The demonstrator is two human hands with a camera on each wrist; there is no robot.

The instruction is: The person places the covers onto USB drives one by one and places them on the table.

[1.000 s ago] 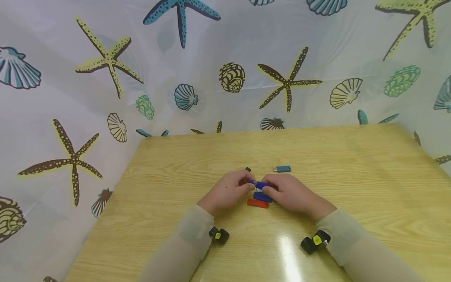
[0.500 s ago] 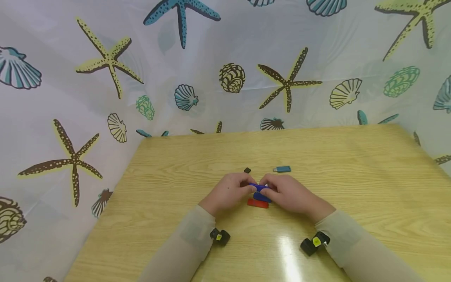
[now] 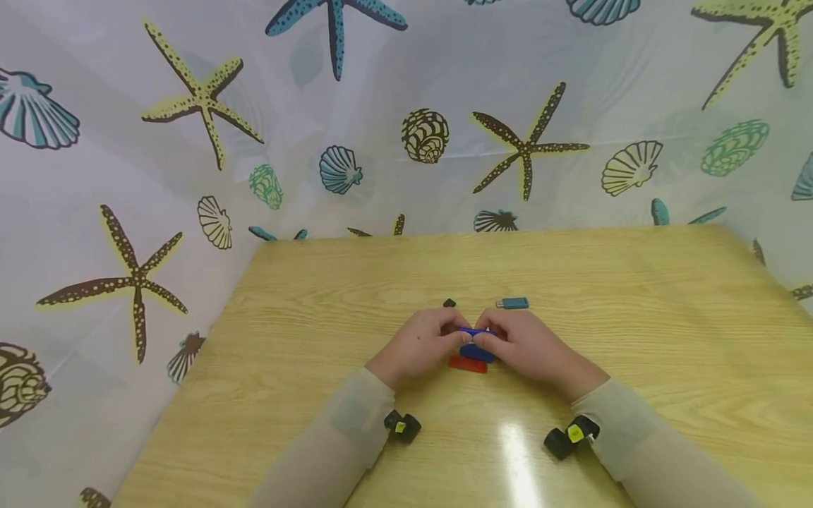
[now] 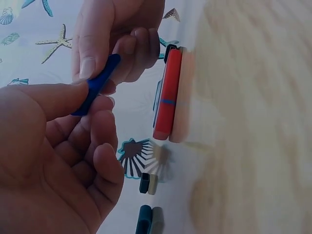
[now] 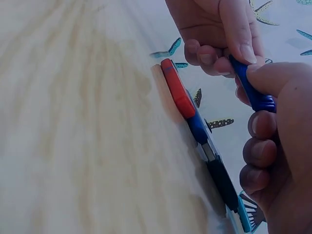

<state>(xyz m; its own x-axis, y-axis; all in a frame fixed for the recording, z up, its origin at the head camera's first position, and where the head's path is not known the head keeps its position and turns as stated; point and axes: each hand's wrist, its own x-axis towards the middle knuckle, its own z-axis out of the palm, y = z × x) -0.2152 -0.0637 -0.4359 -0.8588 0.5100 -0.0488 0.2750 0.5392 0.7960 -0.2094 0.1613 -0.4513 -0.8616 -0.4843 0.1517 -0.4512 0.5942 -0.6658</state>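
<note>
Both hands hold a blue USB stick (image 5: 251, 87) between them, over the middle of the table. My left hand (image 3: 419, 346) pinches its left end with thumb and fingertips, and my right hand (image 3: 530, 349) pinches the right end. The thumbs nearly meet on it; no metal shows between the ends. Just below, in the head view, lies another blue stick (image 3: 478, 353), partly covered by the right fingers. A red stick (image 3: 468, 364) lies in front of that one, nearest to me.
Beyond the hands lie a teal USB stick (image 3: 513, 303) with its metal plug showing and a small black piece (image 3: 449, 303). A wood-grain table (image 3: 356, 282) runs back to a curtain (image 3: 381, 85) printed with starfish and shells.
A second ago the blue stick was in two parts with a gap between the hands. The hands have come together, and the parts now meet. The head view has shifted slightly.
</note>
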